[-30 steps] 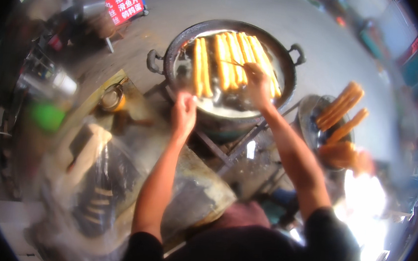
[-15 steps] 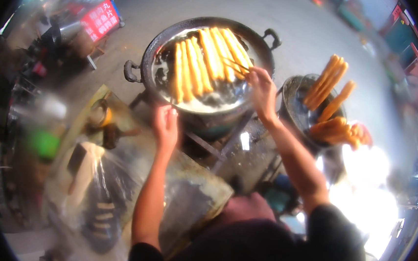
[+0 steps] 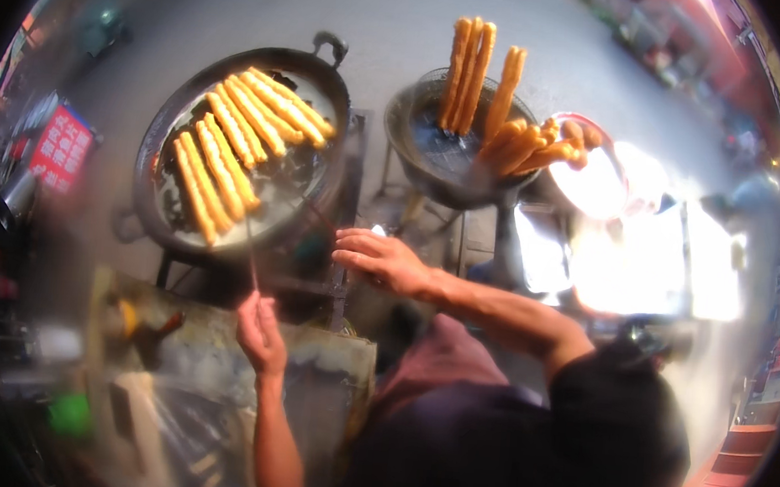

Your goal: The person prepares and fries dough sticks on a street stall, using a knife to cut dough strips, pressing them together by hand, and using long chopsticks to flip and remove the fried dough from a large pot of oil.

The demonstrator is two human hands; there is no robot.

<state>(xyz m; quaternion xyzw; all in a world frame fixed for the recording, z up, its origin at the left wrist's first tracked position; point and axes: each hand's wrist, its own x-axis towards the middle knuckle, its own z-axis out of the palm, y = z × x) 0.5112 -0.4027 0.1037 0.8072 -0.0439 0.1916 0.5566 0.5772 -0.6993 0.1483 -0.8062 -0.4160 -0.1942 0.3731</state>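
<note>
Several golden fried dough sticks float side by side in the oil of a black two-handled wok. My left hand, below the wok's near rim, pinches a thin stick like a chopstick whose far end reaches toward the dough sticks. Right of the wok, my right hand has its fingers closed around a second thin dark stick, which slants up-left over the wok's rim. Both sticks are partly blurred, and their tips are hard to make out.
To the right, a dark pan with a wire basket holds browned dough sticks, some upright, some lying. Beyond it is a white bowl with a red rim. A worktable with plastic-covered dough lies at lower left; a red sign stands far left.
The view has swung right, so wok and basket appear farther left. My right hand has drawn back from above the dough sticks to beside the wok; my left hand remains near its front.
</note>
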